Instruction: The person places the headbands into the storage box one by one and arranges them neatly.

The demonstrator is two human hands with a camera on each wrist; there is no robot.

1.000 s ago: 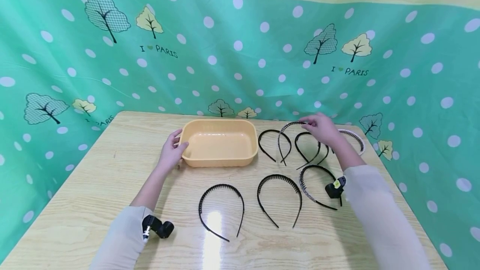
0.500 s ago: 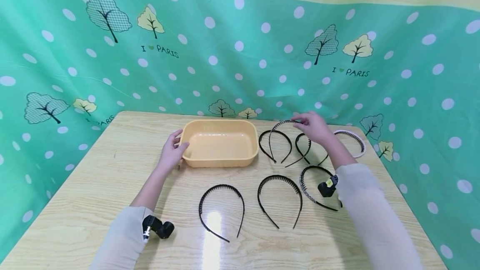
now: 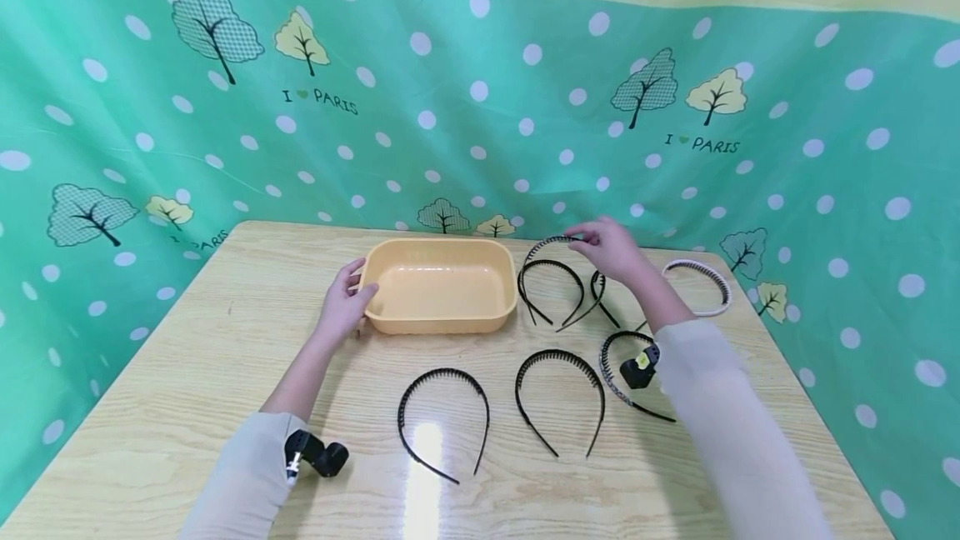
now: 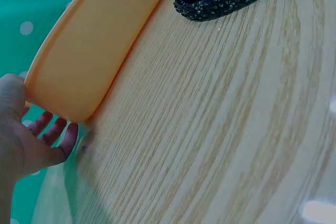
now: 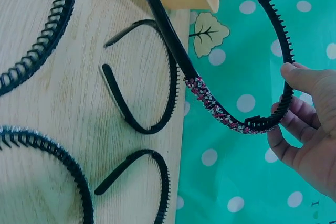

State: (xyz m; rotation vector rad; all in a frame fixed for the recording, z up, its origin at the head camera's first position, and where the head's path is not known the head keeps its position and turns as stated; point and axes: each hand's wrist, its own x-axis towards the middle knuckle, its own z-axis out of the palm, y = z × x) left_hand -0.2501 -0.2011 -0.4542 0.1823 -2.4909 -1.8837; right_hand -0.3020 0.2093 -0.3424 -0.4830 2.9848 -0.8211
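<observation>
My left hand (image 3: 347, 304) grips the left end of a pale orange plastic basin (image 3: 438, 327), thumb over the rim and fingers on the outer side. In the right wrist view, my right hand (image 5: 310, 124) pinches a black toothed headband (image 5: 215, 109) with red and silver glitter stones along one side. The band is raised, its ends hanging down. In the head view it overlaps a plain black headband (image 3: 576, 280) lying right of the basin. Another black headband (image 3: 600, 307) lies beneath my right forearm, partly hidden by it.
A white headband (image 3: 726, 290) lies at the far right. Nearer are a silver-glitter headband (image 3: 611, 382), a black headband (image 3: 557, 352) and another black headband (image 3: 442, 372). A green dotted cloth (image 3: 480, 140) hangs behind the wooden table (image 3: 187, 357).
My right hand has carried the glittery headband leftward, from above the right-hand headbands to above the one beside the basin. My left hand and the basin have stayed in place.
</observation>
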